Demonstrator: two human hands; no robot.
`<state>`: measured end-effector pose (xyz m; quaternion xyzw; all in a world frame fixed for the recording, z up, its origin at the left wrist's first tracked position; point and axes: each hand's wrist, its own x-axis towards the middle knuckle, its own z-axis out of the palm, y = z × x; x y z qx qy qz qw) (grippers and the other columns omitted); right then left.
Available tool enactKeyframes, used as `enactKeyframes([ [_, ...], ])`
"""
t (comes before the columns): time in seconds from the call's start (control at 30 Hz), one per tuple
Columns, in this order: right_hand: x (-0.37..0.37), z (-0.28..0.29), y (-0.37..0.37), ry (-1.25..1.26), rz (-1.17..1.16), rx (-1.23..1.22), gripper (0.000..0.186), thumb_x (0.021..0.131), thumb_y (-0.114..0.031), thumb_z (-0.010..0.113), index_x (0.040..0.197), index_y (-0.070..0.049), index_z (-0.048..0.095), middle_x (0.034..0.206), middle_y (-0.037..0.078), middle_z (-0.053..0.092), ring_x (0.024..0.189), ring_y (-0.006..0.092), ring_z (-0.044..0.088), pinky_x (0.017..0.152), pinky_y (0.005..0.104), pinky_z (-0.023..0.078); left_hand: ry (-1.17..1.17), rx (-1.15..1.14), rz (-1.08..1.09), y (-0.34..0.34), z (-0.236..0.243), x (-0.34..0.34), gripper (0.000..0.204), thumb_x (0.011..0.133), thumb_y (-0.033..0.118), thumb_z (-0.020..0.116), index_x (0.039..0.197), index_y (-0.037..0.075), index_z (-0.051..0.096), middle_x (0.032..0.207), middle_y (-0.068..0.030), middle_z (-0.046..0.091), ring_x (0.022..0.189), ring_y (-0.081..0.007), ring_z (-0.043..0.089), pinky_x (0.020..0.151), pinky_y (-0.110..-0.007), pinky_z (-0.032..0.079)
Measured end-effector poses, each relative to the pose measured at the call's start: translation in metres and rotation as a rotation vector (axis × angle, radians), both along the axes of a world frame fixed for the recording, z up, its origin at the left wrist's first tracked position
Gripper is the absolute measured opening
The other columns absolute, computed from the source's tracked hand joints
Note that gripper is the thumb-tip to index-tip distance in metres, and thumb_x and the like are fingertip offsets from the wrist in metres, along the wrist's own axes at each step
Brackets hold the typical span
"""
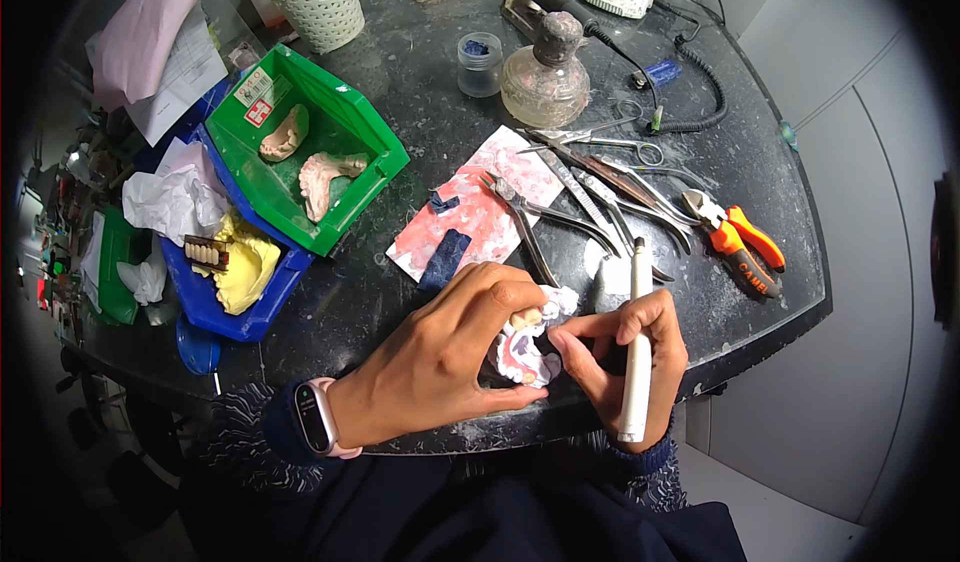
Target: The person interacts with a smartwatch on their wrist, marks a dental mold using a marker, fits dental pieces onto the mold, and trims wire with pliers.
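My left hand (430, 352) is closed around a small white plaster dental cast (522, 357) near the table's front edge. Pink and purple patches show on the cast, with a cream-coloured piece at its upper side; the hand hides part of it. A thick white pen-shaped tool (636, 362) rests upright in my right hand (620, 357), lying across its fingers. The right thumb and fingertips come close to the cast's right side; whether they touch it I cannot tell. Just beyond the left hand lies a pink-smeared white sheet (475, 202) bearing dark blue wax strips (446, 258).
Steel pliers (525, 217), scissors (625, 148) and orange-black cutters (735, 242) lie to the right. Behind them stands a glass spirit burner (545, 87) beside a small jar (479, 67). At left, a green bin (365, 187) with pinkish casts sits over a blue bin (235, 327).
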<state>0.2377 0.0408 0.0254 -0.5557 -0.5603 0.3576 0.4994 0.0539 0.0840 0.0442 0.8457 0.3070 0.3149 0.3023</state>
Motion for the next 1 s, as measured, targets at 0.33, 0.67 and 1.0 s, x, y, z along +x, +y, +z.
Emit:
enactKeyframes([
  [0.33,-0.0001,-0.0014,0.0007,-0.001,-0.003,0.027,0.049,0.072,0.005,0.076,0.085,-0.011,0.032,0.071,0.012,0.068,0.062,0.0044,0.056,0.058,0.0170,0.040,-0.012,-0.029,-0.005,-0.0008,0.0007,0.0004,0.061,0.060,0.011,0.083,0.109,0.001,0.047,0.105,-0.0147,0.050,0.097,-0.0310,0.055,0.083,-0.038,0.048],
  [0.67,-0.0008,0.0007,0.0010,-0.016,-0.028,0.033,0.049,0.071,0.003,0.078,0.084,-0.012,0.033,0.070,0.009,0.068,0.059,0.0025,0.050,0.055,0.0168,0.036,-0.015,-0.031,-0.007,-0.0004,0.0012,0.0014,0.063,0.060,0.010,0.083,0.111,0.001,0.047,0.106,-0.0149,0.051,0.097,-0.0307,0.055,0.083,-0.038,0.049],
  [1.0,0.0017,-0.0039,0.0027,-0.029,-0.008,0.079,0.043,0.072,-0.001,0.078,0.080,-0.008,0.036,0.070,0.011,0.070,0.048,0.0045,0.046,0.046,0.0203,0.038,0.011,-0.040,0.003,-0.0017,0.0022,0.0005,0.063,0.061,0.012,0.083,0.114,0.000,0.051,0.107,-0.0152,0.051,0.099,-0.0312,0.056,0.084,-0.038,0.049],
])
